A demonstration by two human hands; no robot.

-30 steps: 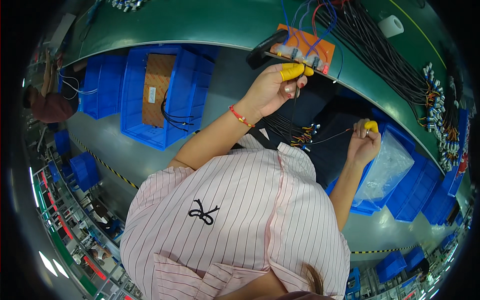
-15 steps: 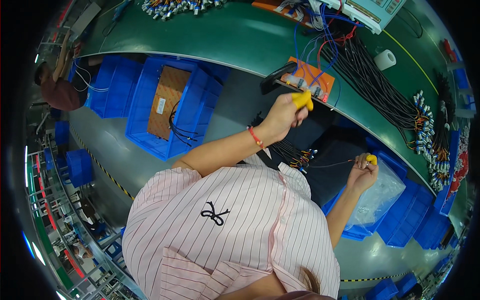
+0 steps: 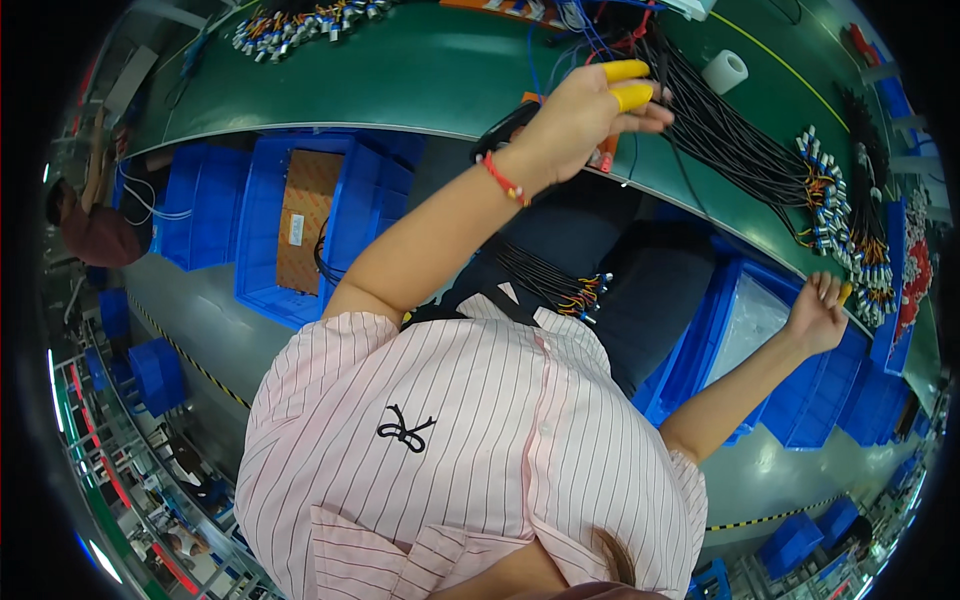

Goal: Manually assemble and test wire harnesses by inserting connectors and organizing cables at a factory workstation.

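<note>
My left hand (image 3: 590, 115), with yellow finger cots on two fingers, is raised over the bench edge at the near end of a thick bundle of black cables (image 3: 725, 135). A single black cable (image 3: 690, 182) hangs from its fingertips past the edge. Out to the right, my right hand (image 3: 820, 318) has curled fingers, one in a yellow cot, just below the metal connectors (image 3: 828, 205) of the bundle. What it holds, if anything, is hidden. A smaller bunch of black cables (image 3: 535, 268) with orange-yellow wire ends lies on my lap. An orange test board (image 3: 606, 158) is mostly hidden behind my left hand.
The green bench (image 3: 430, 70) carries another connector pile (image 3: 300, 30), a white roll (image 3: 725, 72) and the corner of a pale instrument (image 3: 690, 8). Blue bins (image 3: 255, 275) stand beneath, one lined with clear plastic (image 3: 748, 325). A co-worker (image 3: 95, 235) sits far left.
My left hand has moved up and forward from the orange board to the cable bundle. My right hand has swung right, away from my lap, towards the connectors. The view has shifted slightly.
</note>
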